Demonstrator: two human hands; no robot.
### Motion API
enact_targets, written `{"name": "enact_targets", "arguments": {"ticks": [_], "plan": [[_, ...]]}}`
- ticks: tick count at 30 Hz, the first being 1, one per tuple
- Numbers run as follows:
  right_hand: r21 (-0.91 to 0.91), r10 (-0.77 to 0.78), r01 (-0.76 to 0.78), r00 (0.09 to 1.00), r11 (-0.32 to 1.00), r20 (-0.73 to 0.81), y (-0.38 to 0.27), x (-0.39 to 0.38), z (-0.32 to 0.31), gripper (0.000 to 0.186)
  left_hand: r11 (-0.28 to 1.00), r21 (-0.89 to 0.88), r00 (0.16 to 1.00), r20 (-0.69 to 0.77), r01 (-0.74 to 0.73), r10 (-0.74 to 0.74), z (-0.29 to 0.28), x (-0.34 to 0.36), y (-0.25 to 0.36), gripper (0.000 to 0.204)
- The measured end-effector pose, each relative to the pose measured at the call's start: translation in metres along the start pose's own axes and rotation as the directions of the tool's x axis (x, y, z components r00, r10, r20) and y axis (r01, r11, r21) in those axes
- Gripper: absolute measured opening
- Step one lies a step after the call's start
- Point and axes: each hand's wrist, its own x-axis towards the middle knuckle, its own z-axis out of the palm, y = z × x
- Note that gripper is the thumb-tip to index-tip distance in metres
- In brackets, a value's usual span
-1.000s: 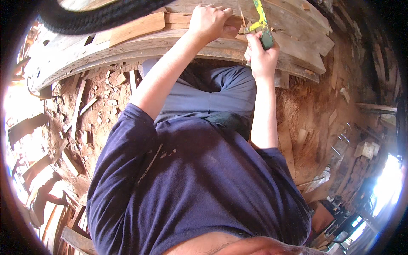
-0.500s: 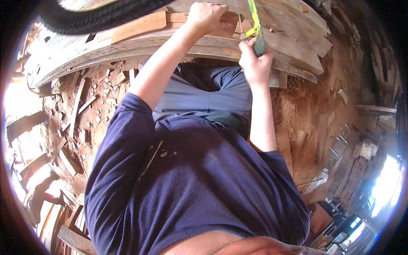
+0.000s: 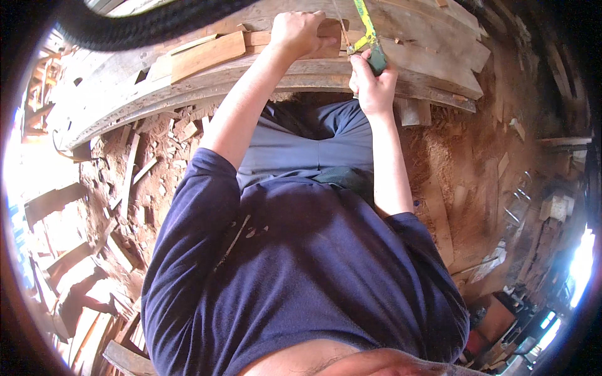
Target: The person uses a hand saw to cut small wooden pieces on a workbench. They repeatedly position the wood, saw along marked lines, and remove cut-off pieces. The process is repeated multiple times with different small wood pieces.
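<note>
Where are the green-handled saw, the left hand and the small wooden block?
green-handled saw (image 3: 377,57), head view, on its dark green handle.
left hand (image 3: 300,31), head view, on its back.
small wooden block (image 3: 207,55), head view, on its top face.
</note>
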Motion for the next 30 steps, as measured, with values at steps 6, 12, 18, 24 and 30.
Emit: {"name": "enact_targets", "arguments": {"ticks": [6, 12, 18, 24, 30], "plan": [[-0.256, -0.372, 0.353, 0.928, 0.900, -0.029, 0.000, 0.009, -0.024, 0.016, 0.996, 0.016, 0.990, 0.107, 0.088, -0.089, -0.015, -0.017, 0.002, 0.077], [-0.645, -0.508, 0.388, 0.862, 0.659, 0.000, -0.007, 0.045, -0.076, 0.022, 0.944, -0.131, 0.947, 0.153, 0.304, -0.284, -0.035, -0.063, 0.009, 0.083], [-0.917, -0.458, 0.206, 0.888, 0.342, 0.029, 0.018, 0.100, -0.100, 0.031, 0.749, -0.551, 0.928, 0.159, 0.368, -0.338, -0.073, -0.105, 0.049, 0.075], [-0.973, -0.372, 0.141, 0.926, 0.183, 0.065, 0.046, 0.122, -0.095, 0.023, 0.304, -0.853, 0.903, 0.374, 0.425, -0.212, -0.077, -0.127, 0.079, 0.046], [-0.973, -0.268, 0.137, 0.960, 0.186, 0.084, 0.063, 0.117, -0.092, 0.023, -0.003, -0.886, 0.873, 0.458, 0.464, -0.164, -0.074, -0.139, 0.092, 0.043]]}}
